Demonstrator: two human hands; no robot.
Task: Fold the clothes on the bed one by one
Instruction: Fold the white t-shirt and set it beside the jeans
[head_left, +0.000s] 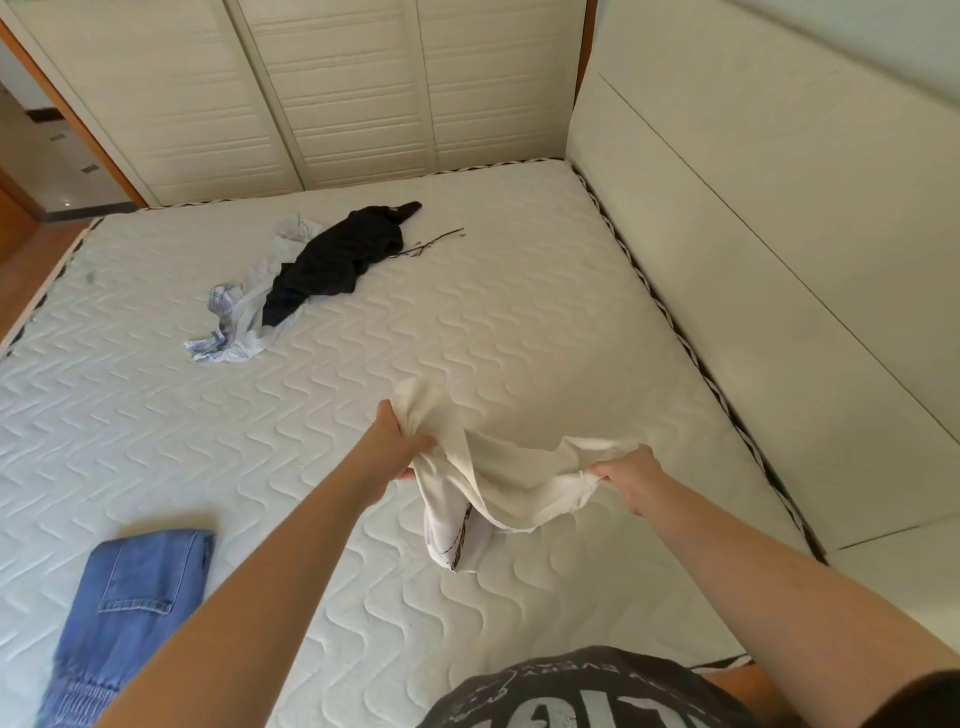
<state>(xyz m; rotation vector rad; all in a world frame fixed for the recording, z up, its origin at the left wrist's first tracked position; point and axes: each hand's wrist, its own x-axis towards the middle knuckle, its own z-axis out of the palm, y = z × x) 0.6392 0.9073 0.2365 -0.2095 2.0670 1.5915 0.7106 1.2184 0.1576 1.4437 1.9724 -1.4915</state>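
Hands: our left hand (400, 447) and right hand (626, 475) grip the cream shirt (498, 478) (fingers curled).
Jeans (132, 597): left of shirt.

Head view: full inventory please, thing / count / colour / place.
cream garment: 1, cream-white, held up over the near middle of the mattress, lower end drooping onto it
black garment: 1, black, crumpled at far left, lying partly over the checked shirt
checked shirt: 1, pale blue-white, crumpled at far left
jeans: 1, blue denim, folded, near left
thin cord: 1, dark, beside the black garment
mattress: 1, white quilted
headboard: 1, cream, right
wardrobe doors: cream, far wall
left hand: grips the garment's left end
right hand: pinches its right edge
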